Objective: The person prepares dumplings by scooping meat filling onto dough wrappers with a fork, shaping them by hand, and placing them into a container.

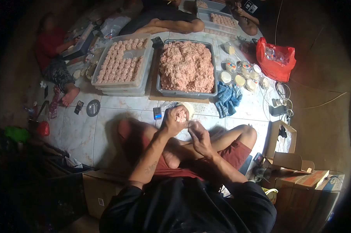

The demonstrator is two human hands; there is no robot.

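My left hand [173,119] is wrapped round a lump of pink minced mixture [181,115], which shows between thumb and fingers. Close at its right is my right hand [200,136], closed, with its fingers somewhat blurred; what it holds is too small to make out. Beneath and behind the hands lies a pale round wrapper stack [189,110]. A grey tub [191,93] heaped with the same pink mixture [187,66] stands beyond them. To its left, shaped pieces sit in rows in a translucent tray [144,58] on stacked containers.
A small scale [157,113] lies left of my hands. Blue cloth [226,98], round wrapper packs [240,80] and a red bag [275,62] are at right. Cardboard boxes [299,186] stand lower right. Other people sit at the back and left, near a black dish [93,108].
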